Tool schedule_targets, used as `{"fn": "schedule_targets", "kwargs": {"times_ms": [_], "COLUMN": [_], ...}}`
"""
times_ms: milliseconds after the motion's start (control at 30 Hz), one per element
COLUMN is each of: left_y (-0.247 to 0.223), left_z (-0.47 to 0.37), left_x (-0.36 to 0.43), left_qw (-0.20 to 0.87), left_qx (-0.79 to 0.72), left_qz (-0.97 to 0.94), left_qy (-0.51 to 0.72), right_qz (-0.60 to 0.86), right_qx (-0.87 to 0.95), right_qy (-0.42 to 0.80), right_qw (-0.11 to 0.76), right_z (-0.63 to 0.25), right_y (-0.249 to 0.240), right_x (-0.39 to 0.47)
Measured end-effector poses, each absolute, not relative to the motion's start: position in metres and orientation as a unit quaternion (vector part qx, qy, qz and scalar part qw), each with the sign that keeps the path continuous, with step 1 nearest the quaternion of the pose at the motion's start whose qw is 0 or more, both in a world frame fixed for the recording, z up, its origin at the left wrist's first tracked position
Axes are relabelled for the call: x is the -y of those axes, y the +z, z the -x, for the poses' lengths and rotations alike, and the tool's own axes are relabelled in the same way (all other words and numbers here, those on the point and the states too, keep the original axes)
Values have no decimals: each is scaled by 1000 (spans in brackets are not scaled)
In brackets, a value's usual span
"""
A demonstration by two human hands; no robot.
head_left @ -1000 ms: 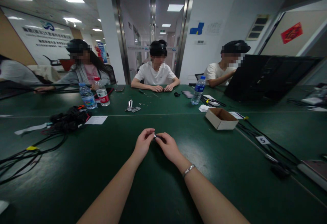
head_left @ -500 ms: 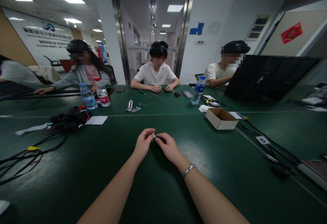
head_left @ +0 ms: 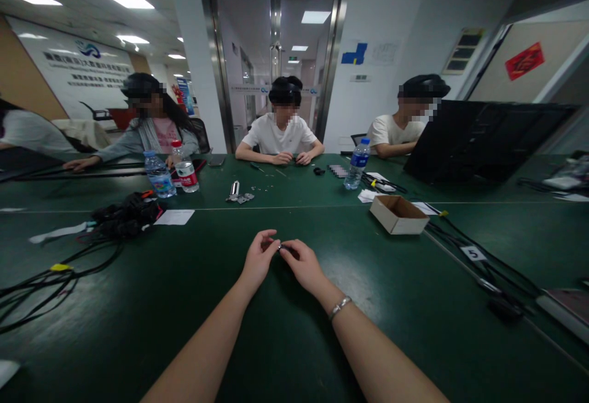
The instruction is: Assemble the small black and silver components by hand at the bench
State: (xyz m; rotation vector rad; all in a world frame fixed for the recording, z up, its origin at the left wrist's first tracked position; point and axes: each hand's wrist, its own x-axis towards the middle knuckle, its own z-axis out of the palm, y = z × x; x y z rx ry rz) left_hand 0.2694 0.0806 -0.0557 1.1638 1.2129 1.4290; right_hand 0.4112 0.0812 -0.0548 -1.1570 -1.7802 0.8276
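Note:
My left hand (head_left: 259, 259) and my right hand (head_left: 301, 262) meet at the fingertips above the green table (head_left: 184, 280). Pinched between them is a small dark piece with a shiny metal part (head_left: 280, 248). Its kind is too small to make out, and the fingers cover most of it. The right thumb and fingers close round the dark end, while the left thumb and index finger press at the shiny end. A silver bracelet circles my right wrist.
An open cardboard box (head_left: 399, 215) sits right of my hands, near cables (head_left: 488, 268). At left lie a black bundle (head_left: 124, 216) and a white paper (head_left: 175, 217). Metal parts (head_left: 237, 192) and bottles (head_left: 159, 176) stand farther back. Across the table, a person (head_left: 280, 133) handles something small.
My left fingertips have shifted slightly, and less of the shiny part shows between my hands. Both arms stay in nearly the same place.

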Motion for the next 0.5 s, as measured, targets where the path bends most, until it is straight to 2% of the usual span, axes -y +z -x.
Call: {"fn": "schedule_targets", "kwargs": {"times_ms": [367,500], "left_y": [-52,-30], "left_z": [-270,-277], "left_x": [-77,-74], "left_qw": [472,410], "left_qx": [-484,-532], "left_qz": [-462,-421], "left_qy": [574,610], "right_qz": [468,465], "right_qx": [708,705], "right_qy": [332,340], "right_qw": [411,414], "right_z": [-410,-411], "right_y": [-52,-52], "right_x": [-80,-80]}}
